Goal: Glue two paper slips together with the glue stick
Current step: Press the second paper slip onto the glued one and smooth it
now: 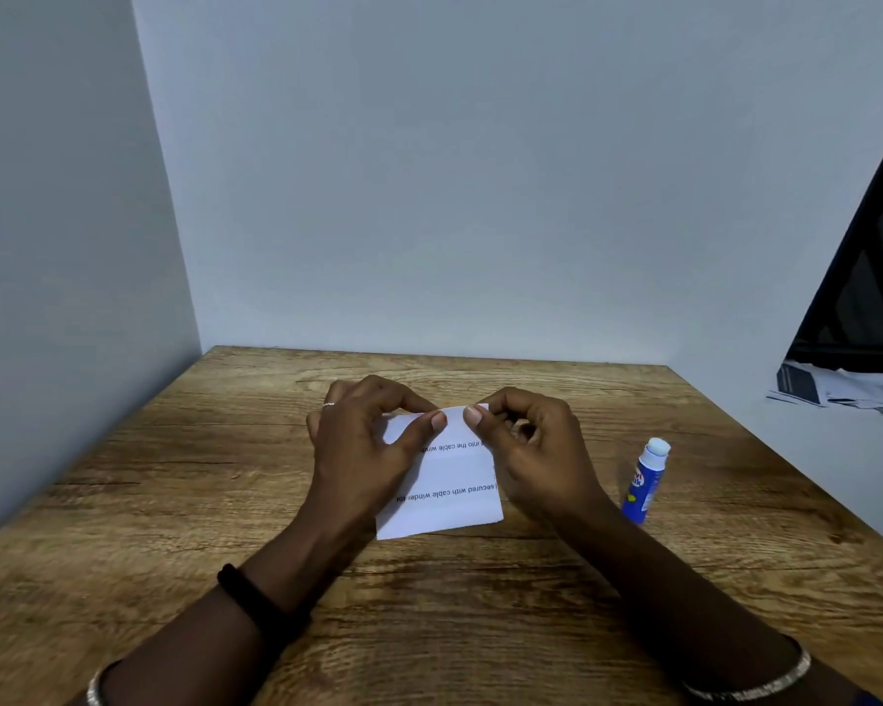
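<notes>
White paper slips lie mid-worktop with the far edge lifted. Our left hand and right hand each pinch that edge between thumb and forefinger, so both grips are grasping the paper. The print reads upside down to us: "into the cable wind…" and "secured with cable winder". Near our right hand stands the blue, white-topped glue stick, its label too blurred to read. Underneath is a wood-grain worktop in a corner of pale walls. Loose papers lie beyond its right edge.

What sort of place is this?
Probably a desk corner in a home or office: a wood-grain table set against bare pale walls, a glue stick on it, loose papers piled to the right.
</notes>
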